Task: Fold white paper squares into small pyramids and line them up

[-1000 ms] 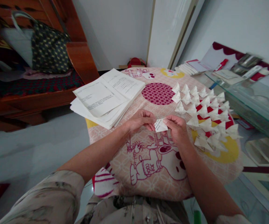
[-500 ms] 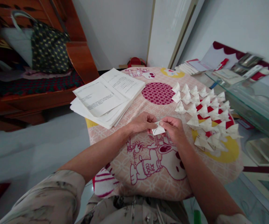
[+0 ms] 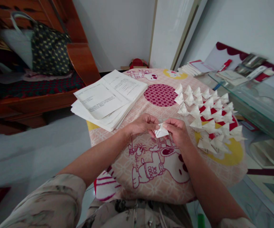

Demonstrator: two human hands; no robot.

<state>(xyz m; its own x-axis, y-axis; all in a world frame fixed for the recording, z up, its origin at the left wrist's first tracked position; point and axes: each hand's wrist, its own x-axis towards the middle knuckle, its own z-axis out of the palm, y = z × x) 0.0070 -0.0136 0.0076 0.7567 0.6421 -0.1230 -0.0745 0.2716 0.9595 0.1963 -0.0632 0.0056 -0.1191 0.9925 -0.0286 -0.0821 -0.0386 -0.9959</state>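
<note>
A small piece of folded paper (image 3: 162, 131), white with some print along its edge, is pinched between both hands above the cloth-covered table. My left hand (image 3: 144, 125) grips its left side with thumb and fingers. On the opposite side, my right hand (image 3: 177, 129) presses its thumb onto the paper. To the right stand several pointed folded paper shapes (image 3: 209, 126) in rough rows. A stack of printed sheets (image 3: 110, 95) lies beyond my left hand, its top sheets askew.
A pink patterned cloth (image 3: 122, 167) with cartoon figures covers the table. On the right is a glass shelf (image 3: 253, 98) holding small items, partly overhanging near the table. A wooden bench (image 3: 39, 98) with a dark patterned bag (image 3: 50, 47) stands at the left.
Both hands stay in nearly the same place with the folded paper between them. Only slight finger movement shows, and the paper's face is turned a little.
</note>
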